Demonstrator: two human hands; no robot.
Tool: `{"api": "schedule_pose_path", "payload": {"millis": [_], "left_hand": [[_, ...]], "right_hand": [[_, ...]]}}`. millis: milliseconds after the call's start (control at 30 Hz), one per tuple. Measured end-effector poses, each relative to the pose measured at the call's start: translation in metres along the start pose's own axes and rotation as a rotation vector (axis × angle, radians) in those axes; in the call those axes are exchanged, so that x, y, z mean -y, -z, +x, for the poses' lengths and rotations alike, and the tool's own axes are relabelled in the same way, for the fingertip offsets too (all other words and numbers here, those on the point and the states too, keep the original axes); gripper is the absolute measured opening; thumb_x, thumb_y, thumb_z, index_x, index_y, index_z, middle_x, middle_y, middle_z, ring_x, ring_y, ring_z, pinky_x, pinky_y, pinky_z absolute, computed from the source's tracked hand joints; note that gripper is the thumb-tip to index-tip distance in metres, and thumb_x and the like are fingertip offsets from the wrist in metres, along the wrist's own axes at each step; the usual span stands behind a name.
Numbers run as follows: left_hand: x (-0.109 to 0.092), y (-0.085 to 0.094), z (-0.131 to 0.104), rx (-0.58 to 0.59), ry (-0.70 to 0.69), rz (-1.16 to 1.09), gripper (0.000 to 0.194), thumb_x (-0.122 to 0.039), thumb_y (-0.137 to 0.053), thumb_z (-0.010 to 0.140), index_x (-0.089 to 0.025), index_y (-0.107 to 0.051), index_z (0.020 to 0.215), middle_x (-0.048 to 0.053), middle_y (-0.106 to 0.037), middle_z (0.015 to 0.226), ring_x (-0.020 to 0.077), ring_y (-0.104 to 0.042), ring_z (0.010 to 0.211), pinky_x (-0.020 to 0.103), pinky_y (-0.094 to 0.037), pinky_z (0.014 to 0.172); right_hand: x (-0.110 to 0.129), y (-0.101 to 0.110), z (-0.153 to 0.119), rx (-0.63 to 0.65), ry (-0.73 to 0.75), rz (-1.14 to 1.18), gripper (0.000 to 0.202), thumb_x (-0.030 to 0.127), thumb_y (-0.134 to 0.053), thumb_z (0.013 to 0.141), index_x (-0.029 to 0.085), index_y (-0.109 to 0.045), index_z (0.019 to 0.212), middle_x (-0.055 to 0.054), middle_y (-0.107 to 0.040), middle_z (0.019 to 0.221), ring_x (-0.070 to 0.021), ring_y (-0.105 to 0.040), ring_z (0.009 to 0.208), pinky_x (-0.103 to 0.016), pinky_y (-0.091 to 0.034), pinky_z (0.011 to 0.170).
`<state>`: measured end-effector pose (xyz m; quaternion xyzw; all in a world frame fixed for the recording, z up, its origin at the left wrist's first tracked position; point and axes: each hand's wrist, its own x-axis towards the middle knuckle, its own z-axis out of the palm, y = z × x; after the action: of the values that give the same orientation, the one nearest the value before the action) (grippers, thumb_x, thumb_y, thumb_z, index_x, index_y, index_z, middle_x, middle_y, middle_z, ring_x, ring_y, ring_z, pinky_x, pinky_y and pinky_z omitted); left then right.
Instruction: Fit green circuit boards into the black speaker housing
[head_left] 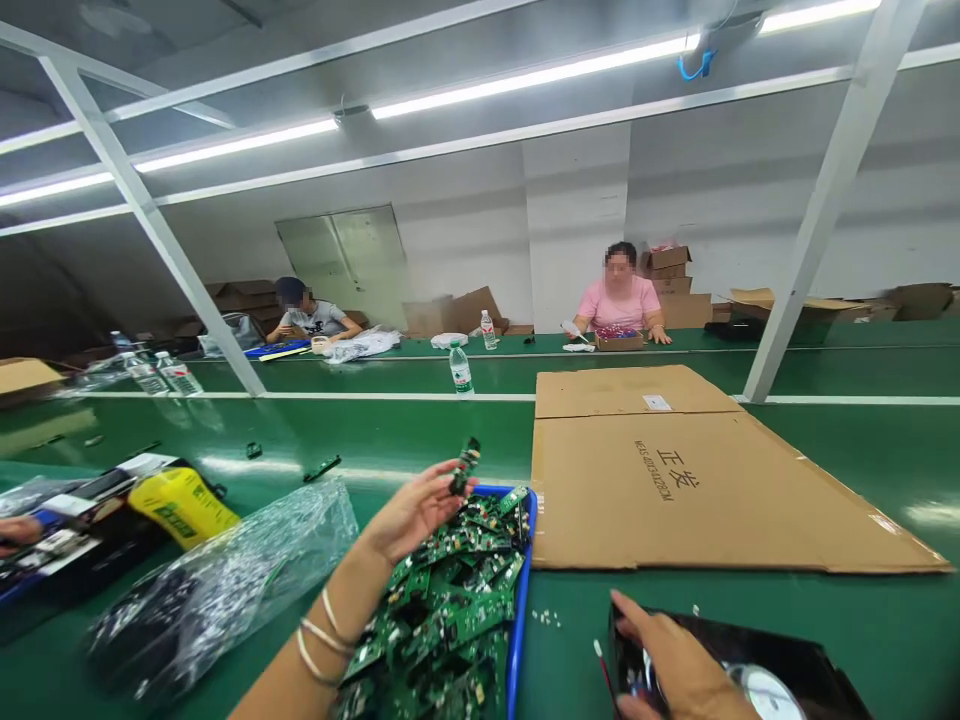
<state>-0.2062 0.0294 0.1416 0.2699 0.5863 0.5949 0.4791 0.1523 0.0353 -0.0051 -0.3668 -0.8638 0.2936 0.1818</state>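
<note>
Your left hand [420, 510] pinches one small circuit board [465, 467] between thumb and fingertips, lifted over the far end of the blue tray [517, 625]. Expect that board to be light and stiff, but fragile where its raised parts stand up; it is best held by its bare edges, with little squeeze. The heap of boards [465, 570] inside the tray lies tangled at all angles, so corners could catch as you draw one out.

Your right hand [679, 665] is right of the tray, over a black case [795, 645], thumb and forefinger spread apart; blur hides whether they grip anything. A thin wire [601, 662] pokes up between the case and the tray and could snag.

Mind the cardboard sheet [637, 510], its side just beside the tray's far right corner, and the white bits [546, 618] to the tray's right. Left of the tray, a crinkled plastic bag [255, 560], probably soft and slippery, crowds your forearm. The easiest room looks to be above and beyond the tray's far rim, over the green table [420, 435].
</note>
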Motion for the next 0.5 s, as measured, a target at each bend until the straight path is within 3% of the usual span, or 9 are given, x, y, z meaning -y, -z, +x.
{"api": "schedule_pose_path", "payload": {"millis": [67,133,200,300,400,500], "left_hand": [[0.031,-0.033,-0.032,0.088,0.046,-0.074,0.027,-0.003,-0.063,0.093,-0.012,-0.067,0.118,0.012,-0.082,0.097,0.0172,-0.080,0.084,0.022,-0.064,0.072],[0.063,-0.057,-0.060,0.210,0.136,-0.287,0.033,-0.005,-0.075,0.085,-0.013,-0.068,0.117,0.012,-0.082,0.098,0.0183,-0.080,0.084,0.023,-0.064,0.072],[0.090,-0.073,-0.081,0.258,0.174,-0.442,0.047,-0.012,-0.087,0.078,-0.017,-0.069,0.120,0.011,-0.082,0.102,0.0181,-0.080,0.086,0.023,-0.063,0.073],[0.116,-0.087,-0.100,0.291,0.181,-0.514,0.078,-0.026,-0.098,0.068,-0.026,-0.061,0.137,0.009,-0.081,0.111,0.0187,-0.079,0.092,0.024,-0.062,0.076],[0.131,-0.096,-0.107,0.294,0.097,-0.494,0.112,-0.035,-0.099,0.066,-0.035,-0.035,0.158,0.006,-0.081,0.108,0.0186,-0.077,0.094,0.023,-0.060,0.077],[0.144,-0.101,-0.106,0.304,0.060,-0.460,0.124,-0.038,-0.097,0.069,-0.038,-0.017,0.164,0.004,-0.080,0.105,0.0190,-0.076,0.093,0.025,-0.059,0.076]], "right_hand": [[0.015,0.000,0.007,0.089,0.010,0.107,0.078,0.029,-0.071,0.078,0.021,-0.050,0.152,-0.013,-0.068,0.131,-0.0314,-0.065,0.118,-0.041,-0.053,0.106],[0.031,0.003,0.008,0.085,0.066,0.153,0.055,0.027,-0.061,0.082,0.021,-0.063,0.137,-0.010,-0.074,0.117,-0.0279,-0.069,0.106,-0.035,-0.055,0.097],[0.045,0.011,0.003,0.043,0.119,0.194,0.028,0.029,-0.052,0.090,0.024,-0.072,0.108,-0.004,-0.077,0.096,-0.0224,-0.070,0.088,-0.029,-0.055,0.083],[0.056,0.026,-0.009,0.005,0.117,0.373,0.037,0.039,-0.038,0.101,0.025,-0.069,0.088,-0.001,-0.075,0.083,-0.0176,-0.067,0.076,-0.025,-0.052,0.073],[0.058,0.035,-0.015,0.014,0.047,0.555,0.040,0.053,-0.044,0.101,0.024,-0.070,0.088,-0.001,-0.075,0.078,-0.0184,-0.068,0.078,-0.027,-0.053,0.077],[0.051,0.037,-0.011,0.033,-0.016,0.627,0.044,0.059,-0.052,0.097,0.021,-0.074,0.093,-0.003,-0.073,0.076,-0.0185,-0.067,0.070,-0.027,-0.054,0.068]]}}
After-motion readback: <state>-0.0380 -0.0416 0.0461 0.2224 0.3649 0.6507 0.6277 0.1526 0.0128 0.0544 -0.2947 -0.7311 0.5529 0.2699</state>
